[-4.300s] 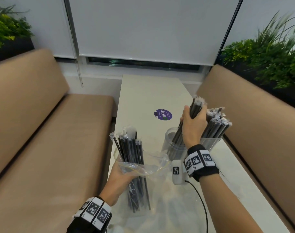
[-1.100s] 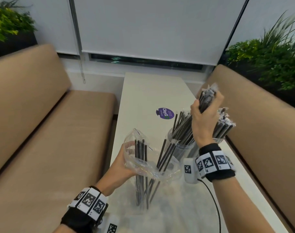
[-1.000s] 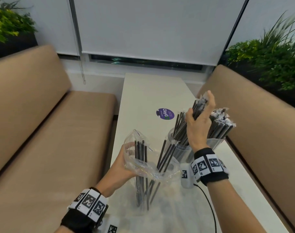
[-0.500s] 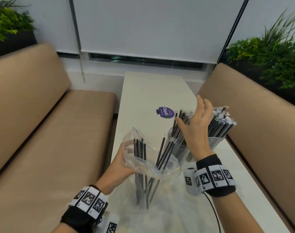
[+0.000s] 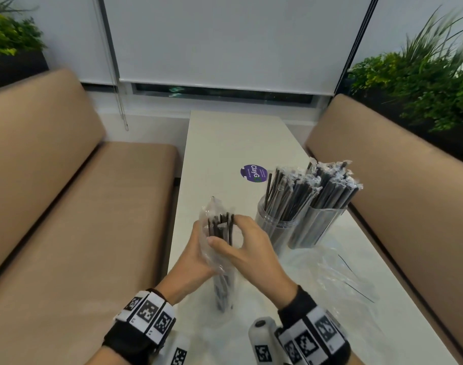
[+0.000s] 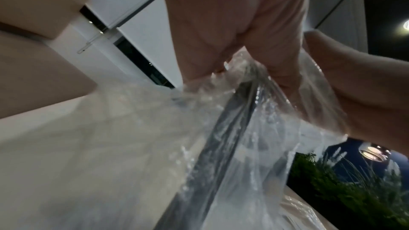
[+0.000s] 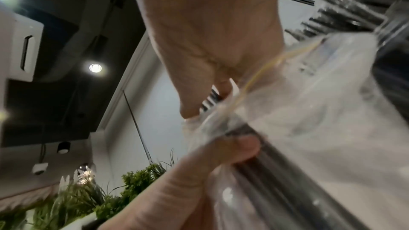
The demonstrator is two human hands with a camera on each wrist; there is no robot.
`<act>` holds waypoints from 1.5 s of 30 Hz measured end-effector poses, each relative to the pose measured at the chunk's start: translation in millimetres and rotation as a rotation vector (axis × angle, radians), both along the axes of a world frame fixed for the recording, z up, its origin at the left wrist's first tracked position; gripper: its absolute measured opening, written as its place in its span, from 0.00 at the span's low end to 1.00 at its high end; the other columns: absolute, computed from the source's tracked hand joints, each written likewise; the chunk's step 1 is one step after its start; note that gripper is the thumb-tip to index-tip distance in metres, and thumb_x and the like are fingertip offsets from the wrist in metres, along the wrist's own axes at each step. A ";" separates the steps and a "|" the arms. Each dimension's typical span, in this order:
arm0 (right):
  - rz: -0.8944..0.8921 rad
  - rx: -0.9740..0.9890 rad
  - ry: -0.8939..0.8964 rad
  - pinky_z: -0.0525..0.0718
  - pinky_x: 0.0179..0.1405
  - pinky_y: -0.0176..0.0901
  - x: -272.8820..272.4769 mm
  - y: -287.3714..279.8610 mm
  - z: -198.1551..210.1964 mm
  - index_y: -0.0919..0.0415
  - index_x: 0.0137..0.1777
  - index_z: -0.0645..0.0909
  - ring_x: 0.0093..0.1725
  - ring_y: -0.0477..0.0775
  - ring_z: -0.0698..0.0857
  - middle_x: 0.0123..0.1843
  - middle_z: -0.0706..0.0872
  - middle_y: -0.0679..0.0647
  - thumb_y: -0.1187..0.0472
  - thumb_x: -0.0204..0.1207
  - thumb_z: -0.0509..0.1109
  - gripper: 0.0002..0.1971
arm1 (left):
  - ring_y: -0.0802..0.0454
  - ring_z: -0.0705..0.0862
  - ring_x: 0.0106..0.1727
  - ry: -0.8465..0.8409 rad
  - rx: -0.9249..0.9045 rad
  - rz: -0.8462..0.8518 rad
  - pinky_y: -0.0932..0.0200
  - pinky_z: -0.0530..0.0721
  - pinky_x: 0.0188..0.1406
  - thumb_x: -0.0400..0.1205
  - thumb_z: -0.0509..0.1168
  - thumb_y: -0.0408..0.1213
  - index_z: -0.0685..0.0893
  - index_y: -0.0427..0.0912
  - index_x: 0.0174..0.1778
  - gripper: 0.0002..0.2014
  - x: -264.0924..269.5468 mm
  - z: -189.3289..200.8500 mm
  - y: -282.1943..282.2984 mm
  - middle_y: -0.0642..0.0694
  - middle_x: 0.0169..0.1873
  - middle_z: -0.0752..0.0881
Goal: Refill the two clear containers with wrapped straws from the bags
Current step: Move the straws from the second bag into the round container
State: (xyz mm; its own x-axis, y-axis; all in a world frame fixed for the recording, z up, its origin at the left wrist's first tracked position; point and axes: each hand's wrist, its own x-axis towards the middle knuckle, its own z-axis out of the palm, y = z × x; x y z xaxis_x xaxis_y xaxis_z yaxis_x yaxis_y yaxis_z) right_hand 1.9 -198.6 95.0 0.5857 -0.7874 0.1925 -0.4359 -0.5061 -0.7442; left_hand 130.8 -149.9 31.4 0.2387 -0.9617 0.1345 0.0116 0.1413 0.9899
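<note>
Head view shows the left hand (image 5: 196, 256) gripping the bag (image 5: 216, 248) upright near the worktop's (image 5: 225, 143) left edge, steadying it so the right hand (image 5: 247, 250) can pinch the remaining straws (image 5: 221, 225) out. Both containers (image 5: 275, 227), by the right edge, stand crowded with straws.

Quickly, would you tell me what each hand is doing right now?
Left hand: grips the plastic bag.
Right hand: pinches the straws at the bag's mouth.

Tan benches (image 5: 74, 206) flank a white table (image 5: 225, 143) (blinds (image 5: 225, 40) down).
</note>
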 end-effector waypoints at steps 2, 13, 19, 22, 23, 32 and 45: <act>0.006 -0.003 -0.019 0.73 0.51 0.22 8.5 2.5 -1.7 0.60 0.58 0.82 0.56 0.44 0.80 0.60 0.82 0.51 0.51 0.77 0.72 0.16 | 0.51 0.86 0.55 -0.032 -0.002 0.028 0.64 0.87 0.49 0.68 0.80 0.29 0.72 0.44 0.66 0.33 -9.2 2.6 -2.3 0.42 0.52 0.83; 0.053 0.235 -0.371 0.87 0.59 0.46 -0.3 -12.4 26.3 0.59 0.61 0.74 0.57 0.49 0.89 0.54 0.91 0.55 0.58 0.83 0.68 0.11 | 0.56 0.80 0.72 0.029 0.016 -0.008 0.46 0.85 0.66 0.64 0.82 0.32 0.64 0.54 0.74 0.46 -6.1 12.9 -0.6 0.50 0.71 0.76; 0.075 0.061 -0.160 0.86 0.57 0.58 5.1 -17.8 14.0 0.57 0.55 0.86 0.52 0.52 0.89 0.50 0.92 0.52 0.56 0.73 0.73 0.12 | 0.71 0.87 0.47 -0.021 -0.017 0.013 0.70 0.85 0.49 0.60 0.79 0.53 0.78 0.39 0.56 0.34 -12.8 32.1 -24.3 0.42 0.46 0.86; 0.043 0.066 -0.137 0.86 0.53 0.61 4.8 -20.5 12.2 0.61 0.49 0.88 0.49 0.56 0.90 0.46 0.92 0.56 0.55 0.76 0.72 0.10 | 0.66 0.86 0.52 -0.092 -0.041 -0.023 0.65 0.85 0.51 0.69 0.73 0.42 0.78 0.40 0.61 0.24 -17.2 35.4 -23.2 0.54 0.49 0.88; 0.050 0.098 -0.156 0.86 0.55 0.61 3.1 -21.0 15.6 0.61 0.49 0.87 0.50 0.55 0.90 0.47 0.93 0.55 0.56 0.78 0.72 0.08 | 0.65 0.86 0.52 -0.085 -0.048 -0.028 0.66 0.85 0.50 0.69 0.74 0.40 0.76 0.43 0.61 0.25 -15.9 33.7 -21.3 0.56 0.50 0.87; -0.129 -0.034 -0.815 0.90 0.53 0.55 -62.3 -85.7 158.8 0.62 0.54 0.74 0.41 0.54 0.89 0.39 0.88 0.52 0.60 0.87 0.61 0.05 | 0.55 0.80 0.51 -0.104 0.059 -0.029 0.68 0.83 0.42 0.56 0.77 0.47 0.60 0.50 0.73 0.49 3.7 21.8 -13.7 0.42 0.62 0.75; -0.366 -0.511 -0.711 0.84 0.37 0.34 -45.9 -114.2 131.3 0.65 0.73 0.64 0.32 0.41 0.82 0.36 0.78 0.44 0.64 0.88 0.56 0.15 | 0.57 0.80 0.56 -0.110 0.089 -0.004 0.70 0.84 0.43 0.64 0.76 0.32 0.60 0.51 0.73 0.44 0.4 13.0 -8.0 0.40 0.61 0.77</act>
